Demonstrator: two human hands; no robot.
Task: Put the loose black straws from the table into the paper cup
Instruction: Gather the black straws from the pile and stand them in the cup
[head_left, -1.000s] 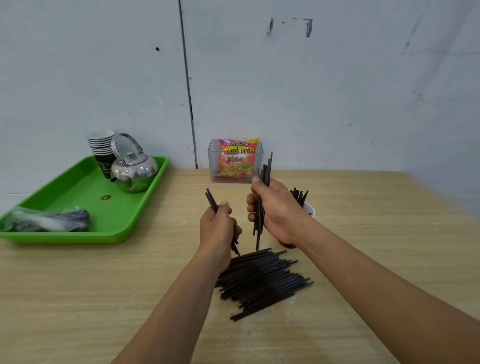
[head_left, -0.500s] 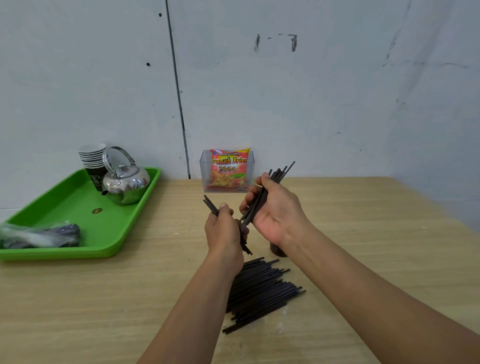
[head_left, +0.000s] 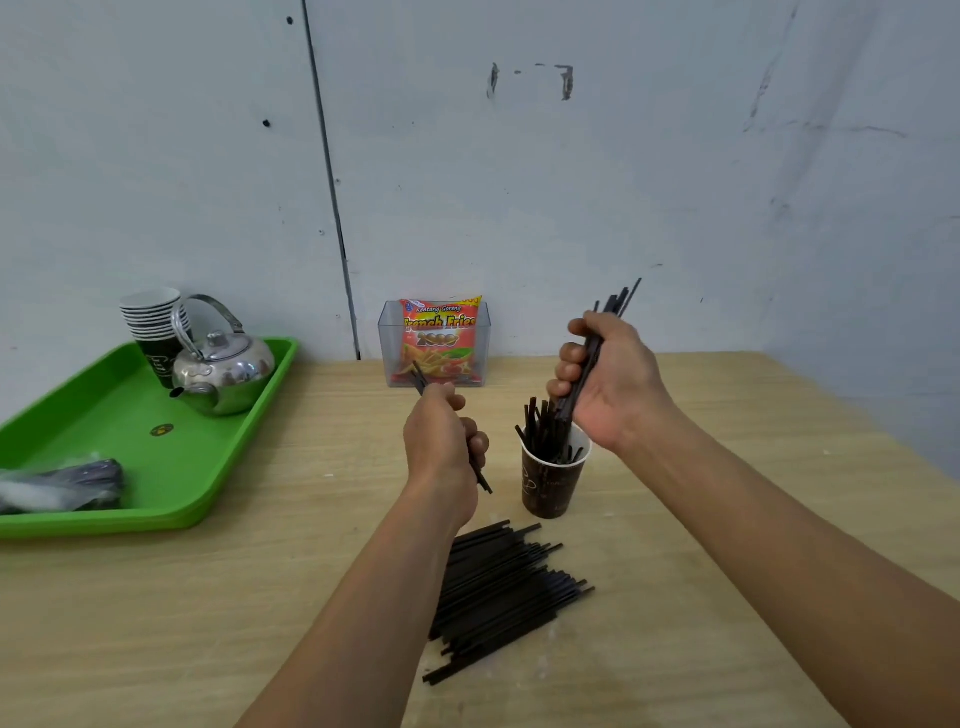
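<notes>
A dark paper cup (head_left: 551, 480) stands mid-table with several black straws (head_left: 540, 423) sticking out of it. My right hand (head_left: 610, 384) grips a bundle of black straws (head_left: 615, 304), tilted, with its lower ends at the cup's rim. Left of the cup, my left hand (head_left: 444, 441) holds a few black straws (head_left: 420, 381) in a fist. A heap of loose black straws (head_left: 501, 592) lies on the table in front of the cup, partly hidden by my left forearm.
A green tray (head_left: 130, 441) at the left holds a steel kettle (head_left: 223, 371), stacked paper cups (head_left: 150, 322) and a plastic bag (head_left: 57, 486). A clear box (head_left: 387, 343) with a snack packet (head_left: 439, 340) stands against the wall. The table's right edge (head_left: 852, 415) runs near.
My right hand has moved right and away with its bundle, bringing the lower ends to the cup, which now shows fully. My left hand stayed about where it was.
</notes>
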